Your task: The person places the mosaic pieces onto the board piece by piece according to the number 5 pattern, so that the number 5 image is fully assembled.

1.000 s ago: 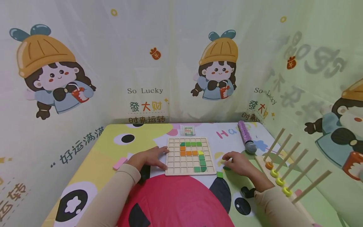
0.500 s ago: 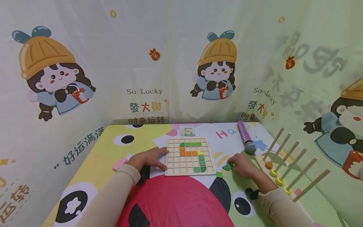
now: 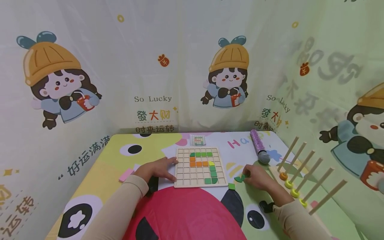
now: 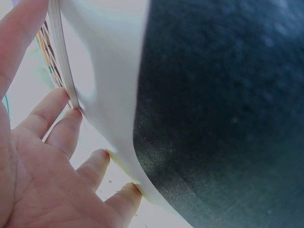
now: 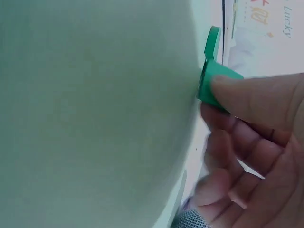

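A wooden grid board (image 3: 183, 173) lies mid-table, with green, orange and yellow tiles in a bent row of its squares. My left hand (image 3: 157, 168) rests at the board's left edge, fingers spread; in the left wrist view two fingertips touch the board's side (image 4: 61, 52). To the right of the board, my right hand (image 3: 256, 176) pinches a green tile (image 5: 209, 88) between thumb and fingers, close over the table. Right beside that tile is another green piece with a curved edge (image 5: 213, 42). A green square tile (image 3: 231, 186) lies by the board's lower right corner.
Behind the board lies a small pattern card (image 3: 197, 140). A purple microphone (image 3: 259, 146) lies at back right. A wooden rack (image 3: 274, 171) with upright pegs and several rings stands right of my right arm. A pink block (image 3: 126, 175) sits left of my left hand.
My right hand has moved slightly right and down from over the green pieces, and its thumb and fingers have closed on a green tile. The left hand stays at the board's edge.
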A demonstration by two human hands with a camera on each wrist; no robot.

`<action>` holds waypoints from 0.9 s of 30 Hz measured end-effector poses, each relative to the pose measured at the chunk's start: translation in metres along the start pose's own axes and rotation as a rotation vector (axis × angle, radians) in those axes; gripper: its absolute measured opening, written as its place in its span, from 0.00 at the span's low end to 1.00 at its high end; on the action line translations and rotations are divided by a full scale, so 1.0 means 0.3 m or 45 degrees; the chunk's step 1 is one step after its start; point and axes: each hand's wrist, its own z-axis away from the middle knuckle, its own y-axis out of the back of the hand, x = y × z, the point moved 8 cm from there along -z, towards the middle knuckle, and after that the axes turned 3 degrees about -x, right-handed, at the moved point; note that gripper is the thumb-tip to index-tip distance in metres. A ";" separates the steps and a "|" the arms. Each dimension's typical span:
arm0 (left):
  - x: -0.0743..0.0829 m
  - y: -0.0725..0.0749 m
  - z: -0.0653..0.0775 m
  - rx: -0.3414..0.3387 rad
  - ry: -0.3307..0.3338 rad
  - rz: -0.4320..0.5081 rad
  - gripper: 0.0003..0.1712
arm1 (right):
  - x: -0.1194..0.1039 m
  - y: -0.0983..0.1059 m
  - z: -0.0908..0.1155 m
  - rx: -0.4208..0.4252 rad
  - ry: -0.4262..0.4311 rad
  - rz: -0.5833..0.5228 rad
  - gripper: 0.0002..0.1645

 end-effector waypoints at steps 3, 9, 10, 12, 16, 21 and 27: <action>-0.002 -0.001 0.002 0.001 0.010 -0.002 0.57 | -0.007 0.007 0.000 0.052 -0.008 -0.059 0.07; 0.002 -0.004 0.002 0.004 0.004 -0.003 0.56 | -0.046 0.014 -0.018 0.114 -0.033 -0.162 0.06; 0.003 -0.004 0.002 0.006 0.002 -0.006 0.56 | -0.054 0.009 -0.026 0.108 -0.033 -0.177 0.06; 0.004 -0.007 0.001 0.006 0.003 -0.007 0.56 | -0.073 -0.003 -0.039 0.090 -0.030 -0.188 0.06; 0.007 -0.006 0.002 0.009 -0.010 -0.015 0.55 | -0.116 -0.050 -0.070 0.031 -0.068 -0.233 0.06; 0.008 -0.006 0.004 0.004 -0.016 -0.015 0.54 | -0.194 -0.104 -0.090 -0.012 -0.019 -0.313 0.06; 0.009 -0.005 0.008 0.007 -0.025 -0.020 0.53 | -0.294 -0.136 -0.115 -0.056 0.079 -0.324 0.03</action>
